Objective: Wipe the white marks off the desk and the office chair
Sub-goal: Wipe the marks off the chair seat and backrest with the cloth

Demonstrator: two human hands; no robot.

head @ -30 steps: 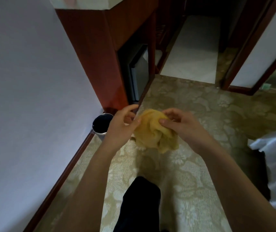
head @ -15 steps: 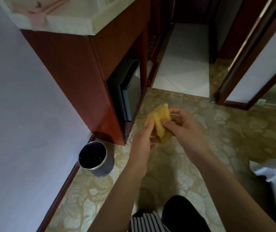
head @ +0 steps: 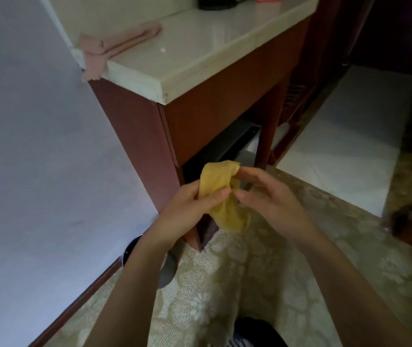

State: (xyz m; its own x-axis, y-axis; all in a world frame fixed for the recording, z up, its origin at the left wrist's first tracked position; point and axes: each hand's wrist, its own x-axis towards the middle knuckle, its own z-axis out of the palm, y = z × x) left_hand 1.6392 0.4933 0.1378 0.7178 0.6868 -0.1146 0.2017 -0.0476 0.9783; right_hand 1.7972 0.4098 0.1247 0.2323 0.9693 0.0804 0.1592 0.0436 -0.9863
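A crumpled yellow cloth (head: 221, 194) hangs between both hands in front of me, above the carpet. My left hand (head: 190, 211) grips its left side, thumb pressed over the fabric. My right hand (head: 267, 194) pinches the cloth's upper right edge with thumb and fingertips. Behind them stands a red-brown wooden desk (head: 215, 108) with a pale stone top (head: 200, 48). No office chair is in view.
A pink cloth (head: 115, 43) lies over the desk top's left corner, by the white wall (head: 32, 146). A dark appliance (head: 227, 144) sits under the desk. A round bin (head: 167, 269) shows behind my left forearm. White tiles (head: 345, 136) lie beyond the patterned carpet (head: 262, 271).
The view has tilted up, and the desk top and pink cloth have come into sight. Both hands keep working the yellow cloth, which now hangs longer between them.
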